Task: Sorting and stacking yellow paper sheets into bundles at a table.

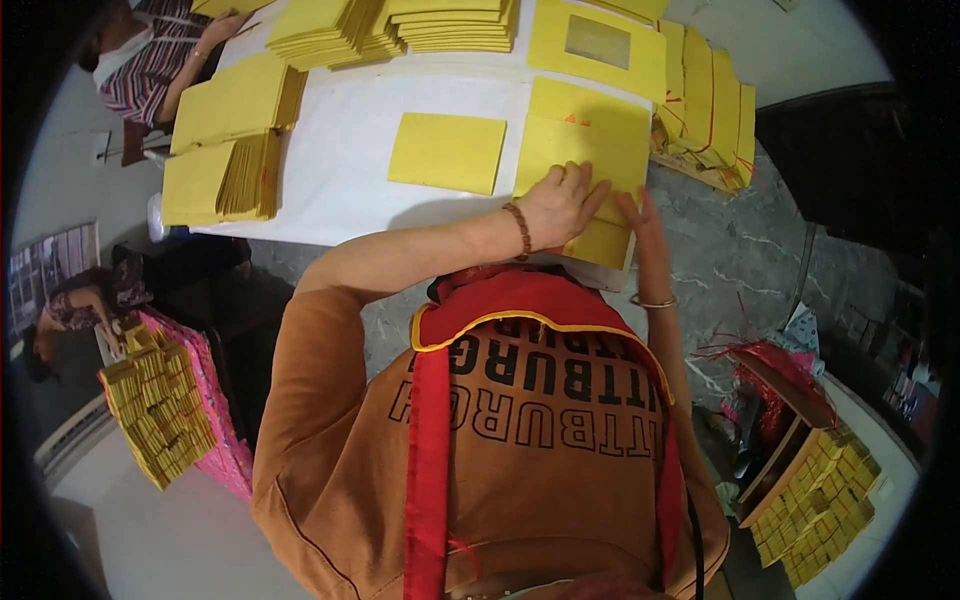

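Observation:
A yellow paper sheet (575,100) with a small red mark lies at the table's near right corner, its near part folded over. On the fold rests my left hand (555,208), a beaded bracelet at its wrist, fingers bent and somewhat apart as they press the paper. My right hand (645,220), with a bangle on the wrist, touches the paper's right edge; its fingers are blurred and partly hidden. To the left, a separate folded yellow paper (447,152) lies flat on the white table.
Yellow paper stacks stand at the table's left (225,105) and far side (450,25). Tied yellow bundles (705,100) sit beyond its right edge. Another person's arm (195,65) reaches in at far left. More bundles stand low at left (160,405) and right (815,505).

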Motion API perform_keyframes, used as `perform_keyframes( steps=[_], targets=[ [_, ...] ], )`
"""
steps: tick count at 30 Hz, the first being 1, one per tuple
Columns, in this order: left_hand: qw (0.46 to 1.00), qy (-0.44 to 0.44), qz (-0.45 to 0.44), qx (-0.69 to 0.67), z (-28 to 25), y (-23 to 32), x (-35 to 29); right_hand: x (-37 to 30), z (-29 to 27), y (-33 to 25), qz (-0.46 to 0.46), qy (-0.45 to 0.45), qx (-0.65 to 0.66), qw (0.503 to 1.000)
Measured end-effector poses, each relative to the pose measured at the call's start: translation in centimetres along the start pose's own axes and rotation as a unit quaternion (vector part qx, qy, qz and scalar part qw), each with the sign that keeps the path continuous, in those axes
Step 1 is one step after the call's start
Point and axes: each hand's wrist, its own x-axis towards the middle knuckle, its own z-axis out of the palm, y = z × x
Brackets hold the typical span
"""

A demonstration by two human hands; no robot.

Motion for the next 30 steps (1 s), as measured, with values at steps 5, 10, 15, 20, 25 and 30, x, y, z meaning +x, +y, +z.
perform_keyframes(
  steps=[5, 10, 15, 20, 25, 30],
  targets=[
    [0.980, 0.018, -0.103, -0.168, -1.0, -2.2, 0.3, 0.7, -1.2, -2.2, -0.014, 0.217, 0.146, 0.965],
    [0.952, 0.187, -0.207, -0.128, -6.0, -7.2, -5.6, -0.1, -0.9, -1.3, 0.011, 0.235, 0.121, 0.964],
    [0.984, 0.037, -0.174, -0.013, 0.2, -9.5, -14.0, 0.2, -0.2, -1.1, 0.005, 0.204, 0.064, 0.977],
    [0.970, -0.097, -0.218, -0.045, 1.6, -8.4, -14.8, 0.5, 0.0, -0.9, -0.018, 0.165, -0.039, 0.985],
    [0.954, -0.151, -0.254, -0.056, 3.0, -7.6, -15.1, 0.8, 0.3, -0.7, -0.073, 0.148, -0.138, 0.977],
    [0.942, -0.199, -0.263, -0.066, 2.9, -7.8, -15.0, 1.1, 0.1, -1.6, -0.155, 0.078, -0.364, 0.915]
  ],
)
